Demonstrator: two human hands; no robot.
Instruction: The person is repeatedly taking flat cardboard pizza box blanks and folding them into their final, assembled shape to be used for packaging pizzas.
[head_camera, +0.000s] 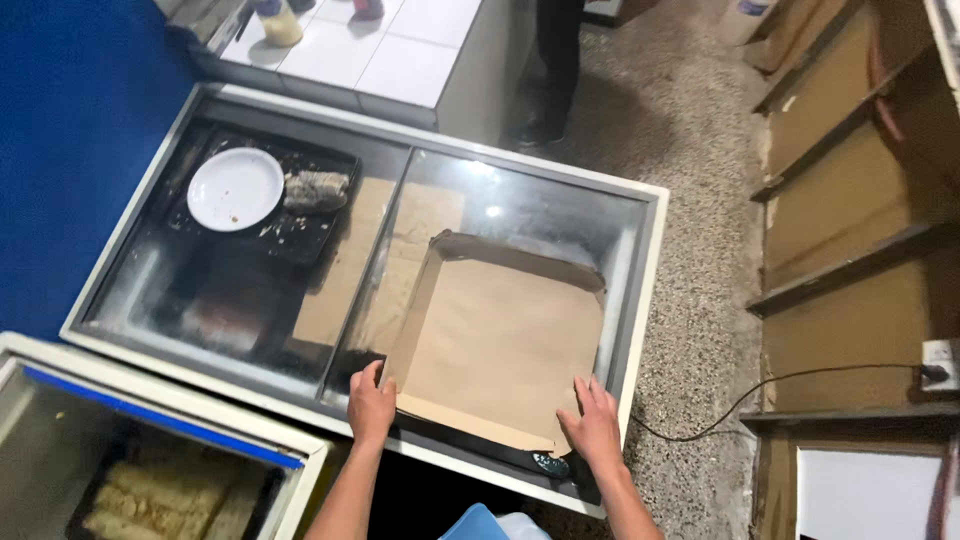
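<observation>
Two hands rest on the near edge of a paper-lined tray (500, 340) that sits on the glass top of a chest freezer (640, 270). The left hand (371, 405) has its fingers spread flat on the near left corner of the tray; the right hand (594, 425) lies flat with fingers fanned on the near right corner. Neither is clamped round anything, both being laid flat on the brown paper and the rim beneath it. By the look of it the tray is being steadied or squared on the lid; lifting it would, I judge, call for the fingers to curl under the rim on both sides at once, as the paper looks loose and could slide.

Further along the same lid a dark baking tray (300, 235) carries a white plate (235, 188) and a crumpled grey lump beside it. A second freezer (160, 420) stands at the near left with pale loaves inside. Beyond is a white tiled desk (400, 60), a blue wall (70, 150), speckled floor (690, 150), wooden racks (850, 200) at right, and another person's dark-trousered legs (555, 60).
</observation>
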